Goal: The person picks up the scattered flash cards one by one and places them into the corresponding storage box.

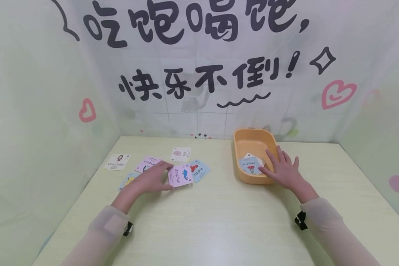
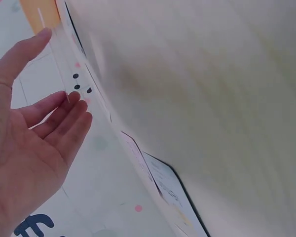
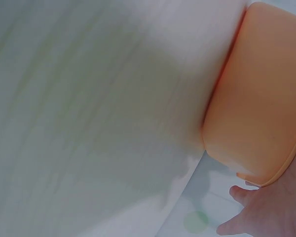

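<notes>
Pale tabletop [image 1: 219,221], lettered backdrop [image 1: 212,120]: left hand [image 1: 153,180] pinches the dolphin card [image 1: 180,176] by opposite edges, beside the apple card [image 1: 200,171]; right hand [image 1: 287,173], fingers spread, overhangs the orange tray [image 1: 252,144], near the cherry card [image 1: 248,164].

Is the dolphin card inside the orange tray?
No, the head view shows the left hand holding the dolphin card by the apple card, left of the orange tray.
</notes>
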A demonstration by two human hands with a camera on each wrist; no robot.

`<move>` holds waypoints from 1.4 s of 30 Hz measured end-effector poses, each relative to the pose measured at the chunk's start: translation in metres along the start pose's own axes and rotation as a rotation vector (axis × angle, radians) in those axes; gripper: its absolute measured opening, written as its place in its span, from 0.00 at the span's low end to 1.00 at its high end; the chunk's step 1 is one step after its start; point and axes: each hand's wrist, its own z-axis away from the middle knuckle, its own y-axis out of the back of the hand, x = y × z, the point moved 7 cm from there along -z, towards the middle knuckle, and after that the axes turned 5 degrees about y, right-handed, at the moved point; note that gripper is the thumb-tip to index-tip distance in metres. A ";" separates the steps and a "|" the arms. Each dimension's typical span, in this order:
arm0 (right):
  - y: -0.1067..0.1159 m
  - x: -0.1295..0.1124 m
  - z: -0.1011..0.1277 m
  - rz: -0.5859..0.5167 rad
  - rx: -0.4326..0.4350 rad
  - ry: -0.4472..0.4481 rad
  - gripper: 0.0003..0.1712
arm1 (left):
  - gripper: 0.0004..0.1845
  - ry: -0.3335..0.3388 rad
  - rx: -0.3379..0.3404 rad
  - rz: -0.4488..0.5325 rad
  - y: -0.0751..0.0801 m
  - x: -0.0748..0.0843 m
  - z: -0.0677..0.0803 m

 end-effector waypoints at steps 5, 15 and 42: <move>0.000 0.001 0.000 -0.001 0.002 -0.001 0.50 | 0.44 -0.028 0.059 0.068 0.007 0.011 -0.004; 0.001 0.000 0.001 0.002 0.008 0.014 0.49 | 0.43 -0.106 0.128 0.116 0.012 0.035 -0.014; 0.002 0.000 -0.001 0.002 0.050 0.063 0.48 | 0.43 -0.168 0.111 0.174 0.009 0.103 -0.058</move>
